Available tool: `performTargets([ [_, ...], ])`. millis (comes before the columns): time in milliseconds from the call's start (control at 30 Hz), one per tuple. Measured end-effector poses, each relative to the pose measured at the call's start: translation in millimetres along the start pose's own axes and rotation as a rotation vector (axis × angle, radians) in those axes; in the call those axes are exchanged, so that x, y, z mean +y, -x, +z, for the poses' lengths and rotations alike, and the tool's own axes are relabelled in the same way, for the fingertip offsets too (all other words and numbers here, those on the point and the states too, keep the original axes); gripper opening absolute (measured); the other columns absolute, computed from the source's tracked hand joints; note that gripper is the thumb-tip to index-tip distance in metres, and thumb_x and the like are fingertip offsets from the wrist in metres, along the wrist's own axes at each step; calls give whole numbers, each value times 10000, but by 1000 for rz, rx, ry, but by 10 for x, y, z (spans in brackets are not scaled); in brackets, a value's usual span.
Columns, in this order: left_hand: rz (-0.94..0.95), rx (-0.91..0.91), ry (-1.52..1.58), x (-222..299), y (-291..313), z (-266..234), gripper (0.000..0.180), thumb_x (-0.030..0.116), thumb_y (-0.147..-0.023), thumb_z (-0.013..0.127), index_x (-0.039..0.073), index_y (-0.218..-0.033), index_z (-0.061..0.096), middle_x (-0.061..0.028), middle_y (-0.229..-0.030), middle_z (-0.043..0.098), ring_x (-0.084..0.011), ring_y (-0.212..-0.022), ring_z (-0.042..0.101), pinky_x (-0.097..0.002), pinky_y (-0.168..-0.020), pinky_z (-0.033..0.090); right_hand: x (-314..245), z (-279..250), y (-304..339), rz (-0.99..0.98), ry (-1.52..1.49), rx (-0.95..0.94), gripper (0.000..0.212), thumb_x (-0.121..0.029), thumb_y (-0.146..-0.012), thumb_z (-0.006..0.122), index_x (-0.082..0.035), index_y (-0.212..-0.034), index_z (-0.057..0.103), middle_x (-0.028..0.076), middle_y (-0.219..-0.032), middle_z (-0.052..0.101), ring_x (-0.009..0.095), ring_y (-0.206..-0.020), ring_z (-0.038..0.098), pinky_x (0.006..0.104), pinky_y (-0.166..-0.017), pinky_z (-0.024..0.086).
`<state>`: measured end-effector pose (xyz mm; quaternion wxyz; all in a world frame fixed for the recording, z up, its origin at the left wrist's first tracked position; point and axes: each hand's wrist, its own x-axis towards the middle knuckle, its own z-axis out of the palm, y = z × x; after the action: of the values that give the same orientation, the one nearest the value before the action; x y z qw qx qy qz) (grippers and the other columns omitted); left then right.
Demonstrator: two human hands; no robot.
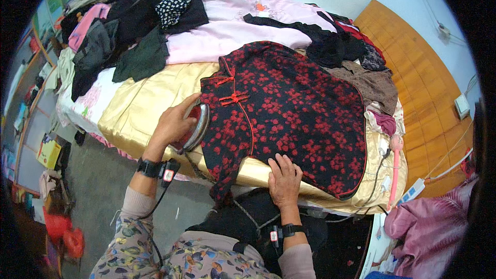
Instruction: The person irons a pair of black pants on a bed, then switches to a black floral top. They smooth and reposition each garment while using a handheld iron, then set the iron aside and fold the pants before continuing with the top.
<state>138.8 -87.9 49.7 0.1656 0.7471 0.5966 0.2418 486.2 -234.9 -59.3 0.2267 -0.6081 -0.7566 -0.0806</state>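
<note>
A black garment with red flowers, red piping and red knotted fasteners [305,119] lies spread over a gold satin cover [155,90]. At its left edge my left hand [175,124] is closed on a clothes iron [200,130], the index finger stretched along the top. The hand partly hides the iron's handle. A cord [196,168] runs from the iron down past the bed's near edge. My right hand [284,178] rests flat with fingers apart on the garment's near edge and holds nothing.
Dark clothes [124,26] are heaped at the far left, beside a pink sheet [227,5]. More clothes, including a brown lace piece [369,85], lie at the right before a wooden headboard [408,62]. A power strip [412,192] and wires sit near the right corner.
</note>
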Motion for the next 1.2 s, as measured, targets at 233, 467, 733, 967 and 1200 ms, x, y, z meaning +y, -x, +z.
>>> performTargets([
  [233,4,79,187,253,-33,-541,827,119,-796,800,260,-1554,501,-236,-1082,741,-363,-989,741,-428,-910,548,7,29,16,5,-2,-13,454,-169,-936,640,-182,-1389,608,57,-1493,544,265,-1422,465,489,-1142,323],
  [467,211,69,96,388,-908,-603,758,163,-755,817,201,-1474,582,-216,-1114,753,-350,-997,744,-426,-904,561,29,58,19,-1,53,-18,506,-210,-918,687,-220,-1413,584,25,-1508,530,244,-1436,443,486,-1149,318],
  [733,264,-108,-68,164,-1589,236,699,103,-812,753,236,-1469,552,-177,-1191,734,-369,-1076,708,-457,-944,549,25,66,22,12,50,-21,510,-209,-900,692,-232,-1400,594,22,-1511,527,237,-1431,451,492,-1148,321],
  [967,265,-142,-225,121,-1710,504,589,152,-906,661,267,-1464,510,-223,-1095,729,-421,-1012,703,-503,-865,551,8,49,12,25,53,-37,509,-215,-906,684,-232,-1406,591,23,-1511,527,235,-1432,452,492,-1149,317],
  [1200,296,-138,-241,169,-1663,473,565,183,-926,670,271,-1462,515,-232,-1038,730,-421,-974,706,-510,-829,552,-24,19,0,32,5,-33,470,-165,-930,634,-184,-1399,609,50,-1499,543,257,-1435,452,493,-1151,307],
])
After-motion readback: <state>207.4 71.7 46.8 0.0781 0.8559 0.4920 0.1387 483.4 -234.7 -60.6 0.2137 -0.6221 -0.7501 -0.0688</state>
